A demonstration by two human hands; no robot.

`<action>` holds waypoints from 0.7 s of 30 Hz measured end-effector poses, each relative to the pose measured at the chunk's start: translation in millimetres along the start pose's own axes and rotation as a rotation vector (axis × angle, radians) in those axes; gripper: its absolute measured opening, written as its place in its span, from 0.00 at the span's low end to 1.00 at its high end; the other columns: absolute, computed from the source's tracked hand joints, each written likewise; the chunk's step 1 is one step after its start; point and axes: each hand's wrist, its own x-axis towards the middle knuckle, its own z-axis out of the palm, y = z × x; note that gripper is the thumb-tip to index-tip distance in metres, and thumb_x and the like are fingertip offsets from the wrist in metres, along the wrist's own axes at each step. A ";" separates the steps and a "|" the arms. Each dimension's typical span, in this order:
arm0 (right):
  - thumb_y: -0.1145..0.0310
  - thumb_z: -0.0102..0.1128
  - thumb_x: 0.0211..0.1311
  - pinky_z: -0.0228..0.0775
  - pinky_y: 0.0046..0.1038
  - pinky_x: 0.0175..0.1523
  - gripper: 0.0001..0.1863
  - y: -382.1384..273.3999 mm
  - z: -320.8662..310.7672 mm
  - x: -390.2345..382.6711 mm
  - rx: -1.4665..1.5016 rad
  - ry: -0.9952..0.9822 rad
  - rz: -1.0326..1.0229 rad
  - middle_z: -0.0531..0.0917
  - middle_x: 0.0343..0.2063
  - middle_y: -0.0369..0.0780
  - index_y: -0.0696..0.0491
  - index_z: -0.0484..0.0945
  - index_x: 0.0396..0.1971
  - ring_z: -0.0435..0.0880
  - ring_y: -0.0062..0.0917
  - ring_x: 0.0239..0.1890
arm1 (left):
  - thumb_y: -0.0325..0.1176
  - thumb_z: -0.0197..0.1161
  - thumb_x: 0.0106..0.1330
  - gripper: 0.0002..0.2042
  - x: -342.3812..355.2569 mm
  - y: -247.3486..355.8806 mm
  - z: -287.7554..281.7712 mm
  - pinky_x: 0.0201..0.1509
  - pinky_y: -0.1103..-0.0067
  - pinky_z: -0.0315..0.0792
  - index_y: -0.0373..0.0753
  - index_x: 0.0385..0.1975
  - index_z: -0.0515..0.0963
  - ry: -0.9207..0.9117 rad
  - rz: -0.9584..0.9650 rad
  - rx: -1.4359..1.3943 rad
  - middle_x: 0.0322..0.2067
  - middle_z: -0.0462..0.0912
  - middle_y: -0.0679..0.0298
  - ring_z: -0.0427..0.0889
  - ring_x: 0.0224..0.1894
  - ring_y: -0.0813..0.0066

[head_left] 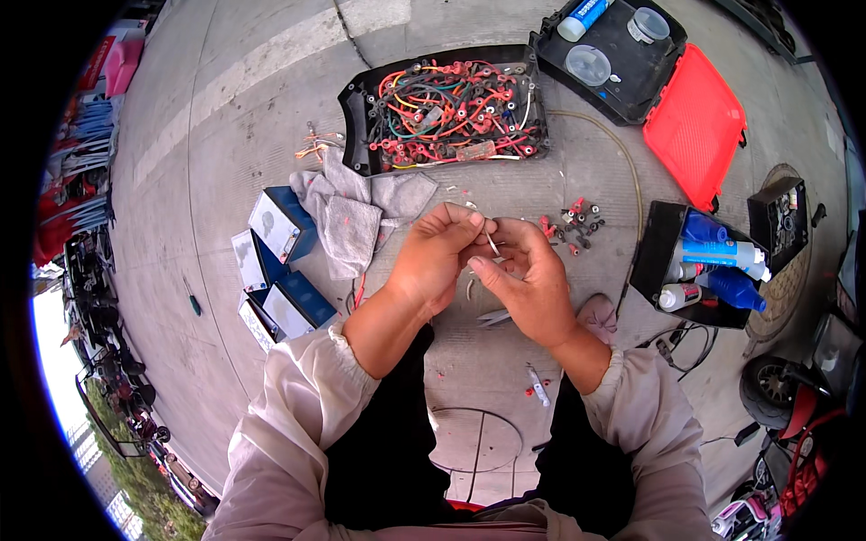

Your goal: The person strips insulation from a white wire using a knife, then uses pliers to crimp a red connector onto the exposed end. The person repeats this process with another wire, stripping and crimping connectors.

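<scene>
Two bare hands meet in front of the body above the concrete floor (230, 171), with one slim pale piece (492, 242) between them. The thumb and forefinger of the left hand (437, 261) are together, and appear to be clamped on the upper end of that piece, so it lies right at those fingertips. Its long axis slants: from the left fingertips it drops downward and a little to the right, its lower end lying between the two hands. The right hand (539, 287) is just to the right of it, fingers curled and thumb set apart below, close to the free end; whether they touch the piece or grip anything I cannot tell, since the fingers overlap. Of the two, the left hand is the nearer to the upper end, the right hand to the lower one. Beyond the hands sits a black tray (354, 131) heaped with red, black and green cables (451, 113). To the right of the right hand lies a loose scatter of small red and black connectors (577, 206), and to the left of the left hand a crumpled grey cloth (347, 225). Below the hands, metal blades (494, 317) show partly on the floor
</scene>
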 end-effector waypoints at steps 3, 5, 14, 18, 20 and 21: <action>0.75 0.68 0.55 0.74 0.19 0.38 0.20 3.9 2.5 2.1 0.073 0.010 0.085 0.83 0.38 0.38 0.62 0.73 0.47 0.82 0.18 0.39 | 0.27 0.55 0.70 0.04 3.0 -6.8 -6.5 0.38 0.82 0.76 0.37 0.33 0.75 -0.073 0.093 0.027 0.33 0.82 0.61 0.78 0.31 0.78; 0.76 0.67 0.54 0.74 0.18 0.38 0.19 2.5 1.5 2.4 0.059 0.027 0.123 0.83 0.37 0.38 0.61 0.74 0.47 0.81 0.17 0.37 | 0.28 0.55 0.70 0.04 3.0 -9.4 -5.8 0.38 0.82 0.76 0.37 0.33 0.75 -0.088 0.105 0.013 0.33 0.82 0.61 0.78 0.31 0.79; 0.78 0.65 0.56 0.73 0.18 0.44 0.21 9.3 -12.5 2.1 -0.093 -0.014 0.078 0.80 0.39 0.36 0.61 0.72 0.50 0.79 0.15 0.41 | 0.28 0.54 0.71 0.03 6.8 -8.1 -4.1 0.42 0.79 0.78 0.38 0.35 0.74 -0.113 -0.050 -0.213 0.38 0.83 0.57 0.83 0.39 0.71; 0.77 0.67 0.54 0.72 0.19 0.41 0.21 9.9 -19.9 4.7 -0.077 -0.006 0.019 0.79 0.38 0.36 0.60 0.73 0.49 0.78 0.15 0.38 | 0.28 0.53 0.70 0.03 1.5 -0.7 3.4 0.47 0.75 0.78 0.38 0.36 0.74 -0.131 -0.119 -0.286 0.43 0.82 0.53 0.83 0.42 0.66; 0.74 0.69 0.51 0.70 0.19 0.37 0.21 11.8 -22.2 5.6 -0.014 0.021 0.022 0.78 0.38 0.35 0.58 0.74 0.46 0.77 0.16 0.36 | 0.28 0.53 0.71 0.03 1.2 0.2 4.2 0.49 0.73 0.78 0.39 0.37 0.75 -0.170 -0.150 -0.331 0.46 0.81 0.51 0.83 0.43 0.64; 0.75 0.69 0.51 0.70 0.19 0.37 0.21 11.1 -22.2 5.9 -0.019 0.048 0.000 0.78 0.38 0.36 0.58 0.74 0.46 0.77 0.16 0.35 | 0.28 0.52 0.71 0.04 1.4 -0.1 3.8 0.50 0.73 0.78 0.39 0.37 0.74 -0.192 -0.152 -0.334 0.49 0.80 0.51 0.82 0.46 0.63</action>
